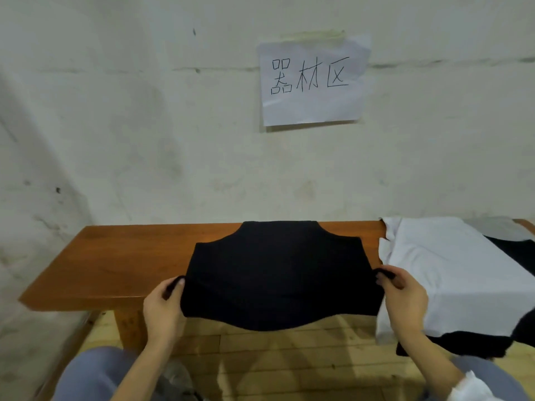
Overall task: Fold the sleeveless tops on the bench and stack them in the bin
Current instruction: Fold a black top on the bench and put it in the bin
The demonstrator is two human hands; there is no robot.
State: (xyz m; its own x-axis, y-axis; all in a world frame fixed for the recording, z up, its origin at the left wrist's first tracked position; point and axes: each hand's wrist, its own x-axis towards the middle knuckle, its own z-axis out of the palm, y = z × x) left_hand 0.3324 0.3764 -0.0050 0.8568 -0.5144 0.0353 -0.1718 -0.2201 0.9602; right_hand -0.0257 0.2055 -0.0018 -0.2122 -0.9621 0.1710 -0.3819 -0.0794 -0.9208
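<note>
Left hand (166,306) pinches the left edge of the black top (275,273), thumb on the cloth. Right hand (405,299) pinches the right edge, with a small bunch of cloth showing between its fingers. The top is held taut between the two hands. It lies across the bench (101,261), far end at the wall, near edge hanging over the front lip.

Just right of it a white top (448,270) is draped over the bench, with more black cloth (451,344) under it. The bin is not in view.

Judged step: spreading the top flat for a fold. Cannot tell whether a fold is already in.

The next move calls for keeping even tension, laying the top down smooth, then carrying one side over so the edges meet. Tops remain unfolded, so the task looks early.
</note>
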